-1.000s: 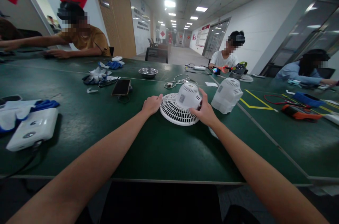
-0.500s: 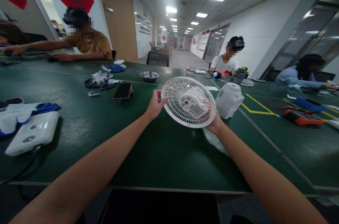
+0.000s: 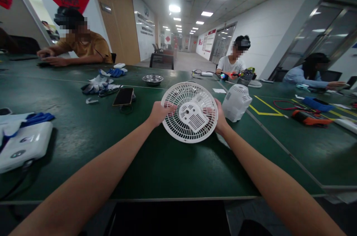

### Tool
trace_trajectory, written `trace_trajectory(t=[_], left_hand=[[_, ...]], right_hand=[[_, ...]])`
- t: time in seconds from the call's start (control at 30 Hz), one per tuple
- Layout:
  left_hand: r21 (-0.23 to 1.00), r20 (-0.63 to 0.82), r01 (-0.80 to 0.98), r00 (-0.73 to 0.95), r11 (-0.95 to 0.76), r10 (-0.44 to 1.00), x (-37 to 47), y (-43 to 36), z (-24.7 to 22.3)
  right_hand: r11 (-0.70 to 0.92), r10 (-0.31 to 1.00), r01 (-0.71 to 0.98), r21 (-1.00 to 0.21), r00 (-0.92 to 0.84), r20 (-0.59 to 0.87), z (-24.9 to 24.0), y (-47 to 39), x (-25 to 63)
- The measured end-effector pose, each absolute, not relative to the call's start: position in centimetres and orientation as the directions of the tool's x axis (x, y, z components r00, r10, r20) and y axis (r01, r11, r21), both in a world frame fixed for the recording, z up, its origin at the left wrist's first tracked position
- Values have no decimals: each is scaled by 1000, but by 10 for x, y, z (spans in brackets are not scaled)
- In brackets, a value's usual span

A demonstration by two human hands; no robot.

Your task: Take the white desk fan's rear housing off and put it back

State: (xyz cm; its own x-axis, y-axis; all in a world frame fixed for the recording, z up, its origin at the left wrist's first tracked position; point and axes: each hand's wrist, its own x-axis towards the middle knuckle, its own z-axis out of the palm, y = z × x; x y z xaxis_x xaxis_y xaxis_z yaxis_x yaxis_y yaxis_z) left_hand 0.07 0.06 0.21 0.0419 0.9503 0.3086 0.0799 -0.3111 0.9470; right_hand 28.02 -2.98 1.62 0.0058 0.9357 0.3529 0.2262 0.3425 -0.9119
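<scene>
A round white plastic grille, like a fan's rear guard, is held up over the green table, its slotted hub facing me. My left hand grips its left rim, with the thumb lying over the bars. On the right rim is my right hand, its fingers behind the grille and seen faintly through the bars. Just right of that hand a translucent white plastic housing stands on the table.
On the green table lie a phone, gloves, a metal bowl, a white device at left and an orange meter at right. Three people sit across the table.
The grille has moved slightly left and down and has turned. My left hand now grips its left rim, with the thumb over the bars. The view has shifted a little to the right.
</scene>
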Motion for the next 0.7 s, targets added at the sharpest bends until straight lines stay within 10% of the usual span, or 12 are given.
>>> trace_trajectory(t=[0.23, 0.53, 0.7], left_hand=[[973, 219, 73, 0, -218, 976, -6, 8, -5], [982, 181, 81, -102, -173, 978, -19, 14, -6], [984, 165, 79, -72, -159, 984, -21, 17, -9]], right_hand=[[200, 839, 835, -513, 124, 530, 17, -19, 329], [158, 658, 926, -343, 160, 736, 29, -20, 331], [3, 438, 850, -527, 473, 764, 38, -17, 363]])
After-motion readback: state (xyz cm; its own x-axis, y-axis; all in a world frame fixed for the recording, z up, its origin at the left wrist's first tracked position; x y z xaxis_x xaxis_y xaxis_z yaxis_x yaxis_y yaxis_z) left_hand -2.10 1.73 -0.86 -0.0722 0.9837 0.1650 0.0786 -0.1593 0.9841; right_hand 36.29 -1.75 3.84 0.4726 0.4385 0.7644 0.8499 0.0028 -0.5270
